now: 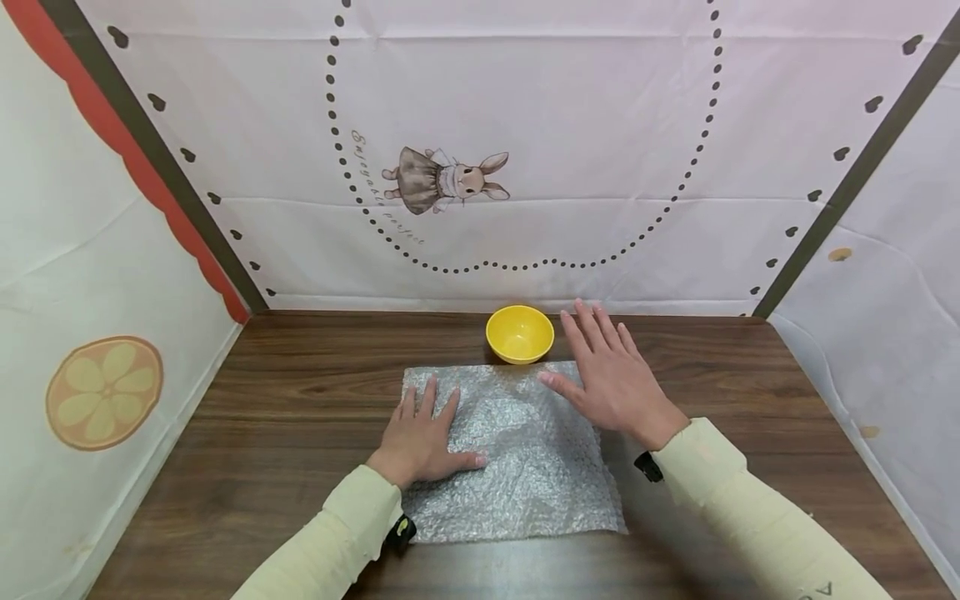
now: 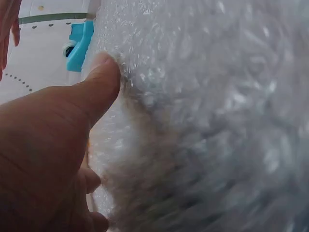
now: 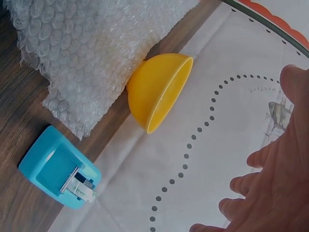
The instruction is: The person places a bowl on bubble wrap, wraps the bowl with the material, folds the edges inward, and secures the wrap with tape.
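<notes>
A flat sheet of bubble wrap (image 1: 525, 475) lies on the table. My left hand (image 1: 420, 446) rests on its left part with fingers and thumb spread; up close, the thumb (image 2: 96, 87) lies along the wrap. Raised over the sheet's upper right corner is my right hand (image 1: 611, 379), fingers straight and holding nothing. Just left of its fingertips, at the sheet's far edge, stands a yellow bowl (image 1: 520, 337). The right wrist view has a blue tape dispenser (image 3: 43, 159) with a roll in it, beside the wrap's corner; in the head view the right hand hides it.
The dark wooden table (image 1: 300, 433) ends at a white printed cloth backdrop (image 1: 600, 125) with a rabbit drawing, close behind the bowl. White cloth side walls stand at the left and right edges.
</notes>
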The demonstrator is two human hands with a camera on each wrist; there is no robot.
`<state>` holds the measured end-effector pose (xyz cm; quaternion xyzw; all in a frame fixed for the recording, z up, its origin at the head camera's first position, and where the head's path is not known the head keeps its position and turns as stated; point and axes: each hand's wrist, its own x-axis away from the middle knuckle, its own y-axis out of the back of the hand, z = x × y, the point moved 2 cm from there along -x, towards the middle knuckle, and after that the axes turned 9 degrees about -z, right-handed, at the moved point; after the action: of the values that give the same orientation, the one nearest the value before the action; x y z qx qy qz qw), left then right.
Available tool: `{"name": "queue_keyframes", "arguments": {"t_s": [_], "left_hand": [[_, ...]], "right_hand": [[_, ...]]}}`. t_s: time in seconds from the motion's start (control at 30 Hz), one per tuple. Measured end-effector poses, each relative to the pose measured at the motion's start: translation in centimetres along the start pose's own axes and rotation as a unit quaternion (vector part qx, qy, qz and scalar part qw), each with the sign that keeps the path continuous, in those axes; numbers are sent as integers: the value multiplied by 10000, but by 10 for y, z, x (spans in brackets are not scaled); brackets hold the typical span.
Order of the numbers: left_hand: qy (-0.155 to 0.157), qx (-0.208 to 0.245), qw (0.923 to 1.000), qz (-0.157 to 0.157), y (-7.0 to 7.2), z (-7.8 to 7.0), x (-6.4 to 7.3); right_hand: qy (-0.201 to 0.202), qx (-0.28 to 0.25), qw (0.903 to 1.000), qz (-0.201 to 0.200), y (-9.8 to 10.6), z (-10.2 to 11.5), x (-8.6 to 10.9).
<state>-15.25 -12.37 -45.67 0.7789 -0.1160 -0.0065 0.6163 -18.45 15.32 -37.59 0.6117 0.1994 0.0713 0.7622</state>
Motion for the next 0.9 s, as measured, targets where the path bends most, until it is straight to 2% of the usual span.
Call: {"name": "queue_keyframes", "arguments": {"t_s": [0.1,0.3,0.5,0.7,0.9], "left_hand": [[66,-1,9999,135,-2,0,1],[127,-111,9998,142,-6,-3,0],[136,-267,9995,142,-3,-5,-3],[130,-268,9994,169,1,-8,-4],[180,-268,9992,221,-3,-6,-2]], "right_hand": [[7,19,10000,11,0,-1,0],[-35,-37,10000,58,-3,-2,0],[-17,-20,10000,61,-5,-4,-4],[-2,87,9999,93,-5,-6,-8],[-22,49,9998,197,-10,-7,-9]]}}
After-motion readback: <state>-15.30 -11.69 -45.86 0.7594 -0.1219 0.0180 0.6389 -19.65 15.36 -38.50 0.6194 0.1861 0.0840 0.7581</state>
